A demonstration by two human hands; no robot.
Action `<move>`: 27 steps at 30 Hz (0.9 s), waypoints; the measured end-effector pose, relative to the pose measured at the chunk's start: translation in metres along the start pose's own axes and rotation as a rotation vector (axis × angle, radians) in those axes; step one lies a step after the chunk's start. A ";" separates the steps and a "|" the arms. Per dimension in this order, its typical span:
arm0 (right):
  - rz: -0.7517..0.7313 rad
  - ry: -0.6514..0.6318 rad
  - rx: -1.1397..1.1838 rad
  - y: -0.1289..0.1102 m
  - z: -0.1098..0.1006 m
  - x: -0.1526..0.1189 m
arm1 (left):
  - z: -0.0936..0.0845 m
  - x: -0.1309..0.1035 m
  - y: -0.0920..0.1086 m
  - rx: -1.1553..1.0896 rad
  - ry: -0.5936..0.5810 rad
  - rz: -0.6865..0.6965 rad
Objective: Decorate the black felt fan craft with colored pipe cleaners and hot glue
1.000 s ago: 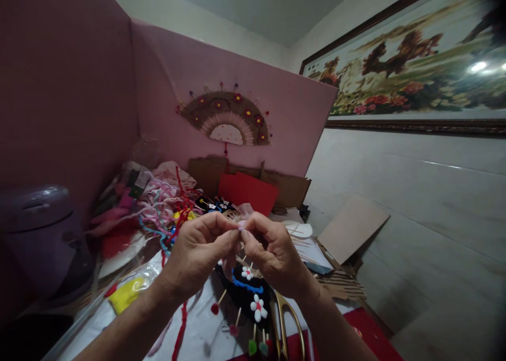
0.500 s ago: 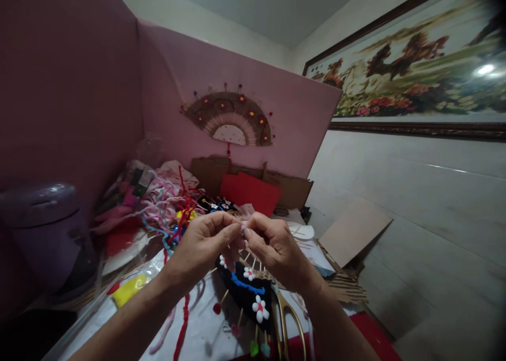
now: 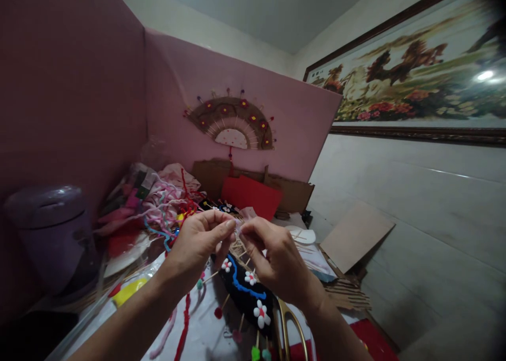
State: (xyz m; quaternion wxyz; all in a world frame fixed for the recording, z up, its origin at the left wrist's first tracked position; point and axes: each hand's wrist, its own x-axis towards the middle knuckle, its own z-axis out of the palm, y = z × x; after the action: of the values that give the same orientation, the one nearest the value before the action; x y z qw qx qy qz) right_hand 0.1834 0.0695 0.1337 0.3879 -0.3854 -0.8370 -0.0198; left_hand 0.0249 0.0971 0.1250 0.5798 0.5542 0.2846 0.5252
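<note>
Above the worktable, my left hand (image 3: 203, 237) and my right hand (image 3: 276, 253) meet fingertip to fingertip, thumbs and forefingers pinched. Between them shows a tiny pale lilac piece (image 3: 237, 225), mostly covered by the fingers; its material is unclear. Below my hands lies a black fan-shaped craft piece (image 3: 241, 298), with white flowers that have red centres, a wavy blue strip (image 3: 239, 282) and sticks tipped with coloured bits along its edge. Gold-handled scissors (image 3: 290, 329) rest against its right side, under my right forearm.
A brown decorated fan (image 3: 237, 113) hangs on the pink panel (image 3: 166, 87). Pink, red and blue fuzzy strands (image 3: 166, 197) pile up at the left, near a lidded purple bin (image 3: 51, 240). Red card (image 3: 253, 195) and cardboard (image 3: 358, 237) stand behind and right.
The fingertips have parted slightly, and the lilac piece is less visible now. My right hand has turned a little and shifted right. The view has tilted slightly upward.
</note>
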 end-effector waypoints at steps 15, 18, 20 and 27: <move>0.207 0.130 0.532 0.015 0.018 0.001 | 0.000 -0.004 -0.004 0.029 -0.109 -0.086; 0.143 0.176 0.429 0.009 0.025 -0.001 | 0.007 -0.004 -0.008 -0.032 0.054 -0.038; 0.084 0.197 0.352 0.004 0.025 -0.001 | 0.011 -0.005 -0.008 -0.016 0.135 0.027; 0.106 0.117 0.224 -0.002 0.011 -0.002 | 0.012 -0.008 -0.011 0.070 0.076 0.175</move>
State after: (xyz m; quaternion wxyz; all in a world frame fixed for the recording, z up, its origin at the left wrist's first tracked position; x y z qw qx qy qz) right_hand 0.1762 0.0703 0.1253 0.4770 -0.3812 -0.7886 0.0721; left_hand 0.0372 0.0878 0.1150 0.5008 0.5764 0.2751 0.5841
